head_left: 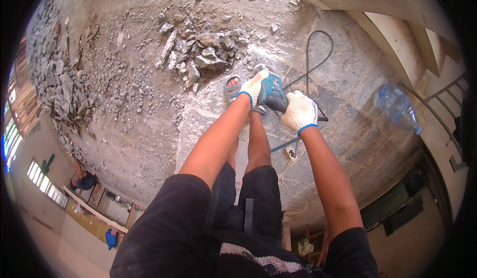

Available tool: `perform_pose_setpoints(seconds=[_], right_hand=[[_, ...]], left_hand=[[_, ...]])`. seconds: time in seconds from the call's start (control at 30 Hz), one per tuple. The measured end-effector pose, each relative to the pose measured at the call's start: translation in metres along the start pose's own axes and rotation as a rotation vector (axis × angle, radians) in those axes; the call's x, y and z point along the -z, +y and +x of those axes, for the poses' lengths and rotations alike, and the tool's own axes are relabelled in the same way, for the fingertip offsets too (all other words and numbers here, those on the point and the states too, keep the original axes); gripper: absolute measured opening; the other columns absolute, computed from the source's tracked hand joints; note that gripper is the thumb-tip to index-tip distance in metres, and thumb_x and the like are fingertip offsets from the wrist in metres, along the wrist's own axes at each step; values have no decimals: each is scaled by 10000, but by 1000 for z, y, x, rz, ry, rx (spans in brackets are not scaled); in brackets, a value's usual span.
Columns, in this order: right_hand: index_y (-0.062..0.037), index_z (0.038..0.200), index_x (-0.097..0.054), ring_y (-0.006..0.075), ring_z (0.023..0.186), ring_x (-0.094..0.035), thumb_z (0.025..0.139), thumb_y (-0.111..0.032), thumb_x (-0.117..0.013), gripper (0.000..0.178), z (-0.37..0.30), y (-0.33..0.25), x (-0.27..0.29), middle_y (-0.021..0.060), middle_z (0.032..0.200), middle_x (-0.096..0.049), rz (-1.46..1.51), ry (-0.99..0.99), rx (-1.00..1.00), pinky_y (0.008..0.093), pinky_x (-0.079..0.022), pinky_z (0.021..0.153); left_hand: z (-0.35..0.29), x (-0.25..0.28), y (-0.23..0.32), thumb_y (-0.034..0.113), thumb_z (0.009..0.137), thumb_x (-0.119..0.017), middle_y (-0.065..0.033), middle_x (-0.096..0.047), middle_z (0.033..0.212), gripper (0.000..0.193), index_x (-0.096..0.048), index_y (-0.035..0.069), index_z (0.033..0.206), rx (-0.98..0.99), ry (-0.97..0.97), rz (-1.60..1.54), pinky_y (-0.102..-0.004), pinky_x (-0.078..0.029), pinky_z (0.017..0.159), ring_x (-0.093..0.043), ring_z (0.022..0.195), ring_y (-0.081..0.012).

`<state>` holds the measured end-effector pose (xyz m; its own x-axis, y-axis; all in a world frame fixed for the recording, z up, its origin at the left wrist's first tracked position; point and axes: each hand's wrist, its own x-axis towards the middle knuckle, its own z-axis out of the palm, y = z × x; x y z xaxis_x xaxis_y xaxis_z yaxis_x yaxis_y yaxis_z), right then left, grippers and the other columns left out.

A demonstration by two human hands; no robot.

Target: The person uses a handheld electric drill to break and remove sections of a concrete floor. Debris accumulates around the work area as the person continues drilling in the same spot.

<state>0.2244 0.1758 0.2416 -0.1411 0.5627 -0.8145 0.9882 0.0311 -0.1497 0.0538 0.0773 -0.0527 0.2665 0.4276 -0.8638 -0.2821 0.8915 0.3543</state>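
A teal and black rotary hammer (273, 91) is held between my two hands, low over the broken floor by my sandalled feet. My left hand (255, 86), in a white knit glove with a blue cuff, is wrapped round the front of its body. At the rear end, my right hand (300, 110) grips the handle in a matching glove. The tool's front end points away from me; any bit in it is hidden from this view. Just beyond and to the left lies a heap of grey broken concrete chunks (208, 52).
A black power cord (332, 49) loops over the floor right of the tool. A white socket block (291, 153) lies near my right leg. To the right is a large clear water bottle (397, 108); steps (377, 34) rise at far right. More rubble (62, 87) spreads along the left.
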Motion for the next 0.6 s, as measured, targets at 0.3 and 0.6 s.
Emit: perform_pose_setpoints(seconds=[0.3,0.6], right_hand=[[-111,1173,-803,402,1205,-765,841,-169,-807,337,5,-10,-13,182,1268,-754,63,4,-20,517,-617,1025],[-115,1156,-795,390,1196,-770,842,-165,-815,319,9,0,-15,167,1256,-752,32,65,-4,513,-619,1014]], left_hand=[[11,19,4,647,1145,-608,7,-689,1488,650,-612,216,1631,68,-56,-3,-305,-506,1074,-627,1258,-136],[-68,-43,87,537,965,-892,-79,-818,1193,632,-847,0,1297,86,284,-176,-354,-584,943,-737,1038,-179]])
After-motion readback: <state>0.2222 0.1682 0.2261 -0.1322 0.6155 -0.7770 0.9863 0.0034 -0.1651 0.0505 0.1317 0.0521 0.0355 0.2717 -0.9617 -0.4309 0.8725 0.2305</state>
